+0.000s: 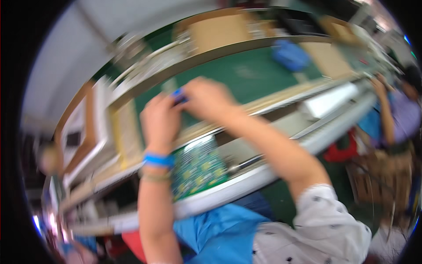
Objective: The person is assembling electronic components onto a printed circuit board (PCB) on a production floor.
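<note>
Both of my hands are raised over the green work surface (246,70), their fingers meeting at a small blue-purple piece (178,95). Motion blur hides what kind of thing it is. My left hand (160,116) is closed, with its fingertips against the piece from the left. From the right, my right hand (207,99) pinches the same piece. A blue band (158,160) circles my left wrist. Beside that wrist, nearer to me, a green circuit board panel (200,167) with many small parts lies across the rails.
A pale conveyor rail (259,180) runs along the near edge, with a white roll-like object (329,101) on it. Farther back are a blue bag-like bundle (290,55) and a cardboard box (220,33). A white-and-brown box (90,127) stands left; a co-worker (400,105) sits right.
</note>
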A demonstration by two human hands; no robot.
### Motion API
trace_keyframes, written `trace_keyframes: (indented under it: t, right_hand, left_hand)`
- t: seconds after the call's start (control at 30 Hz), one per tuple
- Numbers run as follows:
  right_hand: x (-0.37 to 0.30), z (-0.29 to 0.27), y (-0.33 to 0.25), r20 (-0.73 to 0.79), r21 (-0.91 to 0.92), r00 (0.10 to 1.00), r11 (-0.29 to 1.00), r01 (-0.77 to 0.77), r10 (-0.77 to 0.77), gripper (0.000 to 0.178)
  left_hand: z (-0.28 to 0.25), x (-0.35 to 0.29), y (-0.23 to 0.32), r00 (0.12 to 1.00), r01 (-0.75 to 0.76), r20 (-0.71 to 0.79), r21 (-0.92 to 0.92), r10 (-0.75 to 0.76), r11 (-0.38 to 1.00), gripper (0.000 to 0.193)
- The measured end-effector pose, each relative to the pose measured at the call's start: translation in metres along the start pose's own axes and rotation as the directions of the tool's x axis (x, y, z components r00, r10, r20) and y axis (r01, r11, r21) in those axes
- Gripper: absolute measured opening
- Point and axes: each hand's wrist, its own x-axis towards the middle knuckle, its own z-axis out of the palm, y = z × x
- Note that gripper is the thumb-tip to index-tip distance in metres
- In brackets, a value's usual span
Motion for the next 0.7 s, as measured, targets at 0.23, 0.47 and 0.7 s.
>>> trace_keyframes:
  t: [0.23, 0.47, 0.7]
  right_hand:
    - [-0.007, 0.013, 0.011, -0.141, 0.006, 0.979, 0.989, 0.15, -0.147, 0.018]
    - [-0.017, 0.012, 0.025, -0.245, 0.107, 0.947, 0.965, 0.237, -0.206, 0.004]
    - [-0.011, 0.002, 0.033, -0.222, 0.529, 0.974, 0.835, 0.153, -0.038, 0.013]
  left_hand:
    - [-0.004, -0.008, 0.014, 0.999, -0.016, 0.037, -0.029, 0.017, 0.999, 0.008]
    - [-0.019, -0.009, 0.029, 0.991, 0.116, -0.039, -0.249, -0.129, 0.962, 0.014]
    - [-0.031, -0.013, 0.019, 0.98, 0.167, -0.02, -0.453, -0.197, 0.876, 0.012]
